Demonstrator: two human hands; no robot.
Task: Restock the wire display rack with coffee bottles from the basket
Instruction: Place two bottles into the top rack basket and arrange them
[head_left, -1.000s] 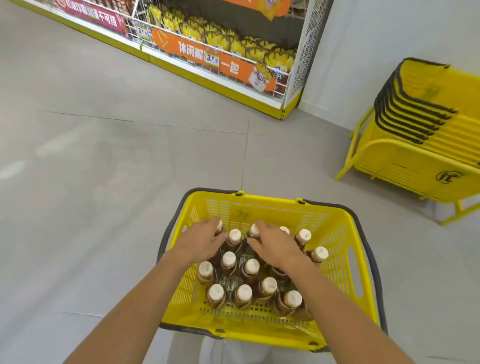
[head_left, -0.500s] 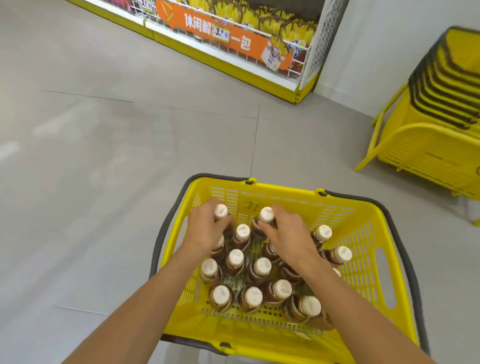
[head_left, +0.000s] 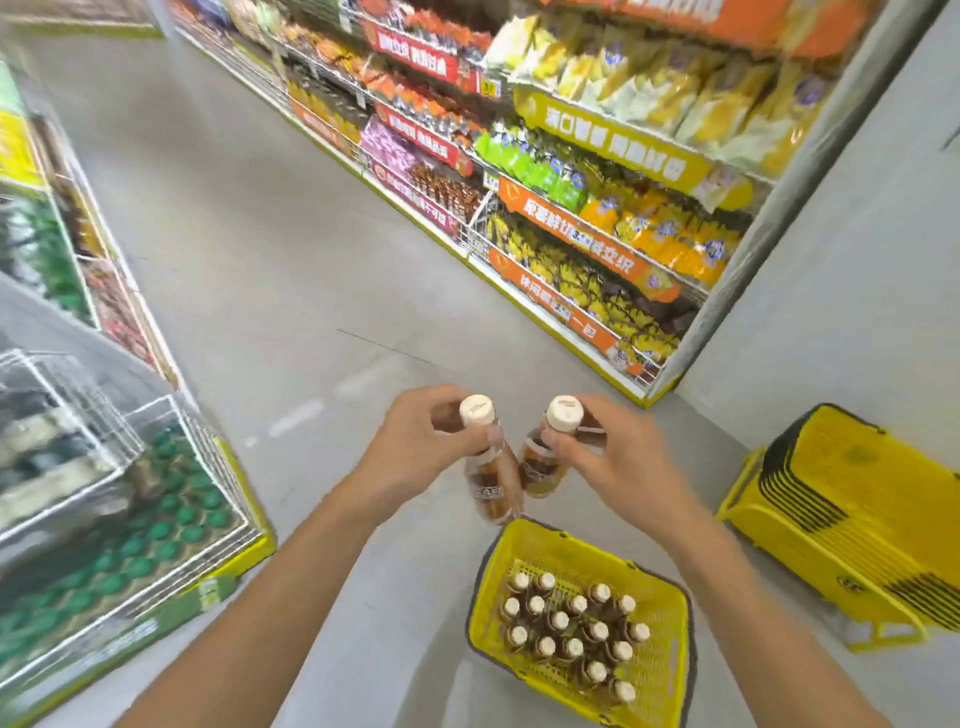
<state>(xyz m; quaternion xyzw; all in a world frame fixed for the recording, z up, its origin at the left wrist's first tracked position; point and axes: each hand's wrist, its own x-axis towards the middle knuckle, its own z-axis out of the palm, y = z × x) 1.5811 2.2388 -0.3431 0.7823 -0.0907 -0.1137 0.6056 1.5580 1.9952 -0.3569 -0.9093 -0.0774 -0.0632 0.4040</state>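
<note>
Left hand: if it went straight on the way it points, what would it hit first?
Probably the right bottle, held by the right hand. The left hand, gripping the left bottle, points across at it; depth is unclear.

A bottle (head_left: 492, 480) has been lifted from the basket (head_left: 662, 649) by the left hand (head_left: 415, 449). A second bottle (head_left: 543, 465) has been raised by the right hand (head_left: 610, 460).

left hand (head_left: 415, 447): bare. right hand (head_left: 608, 457): bare. left forearm (head_left: 270, 597) and right forearm (head_left: 758, 623): uncovered along the whole visible length, wrist to lower frame edge. left thumbnail (head_left: 494, 435): short, plain. outlines softened by motion blur; finer detail cannot be read.
</note>
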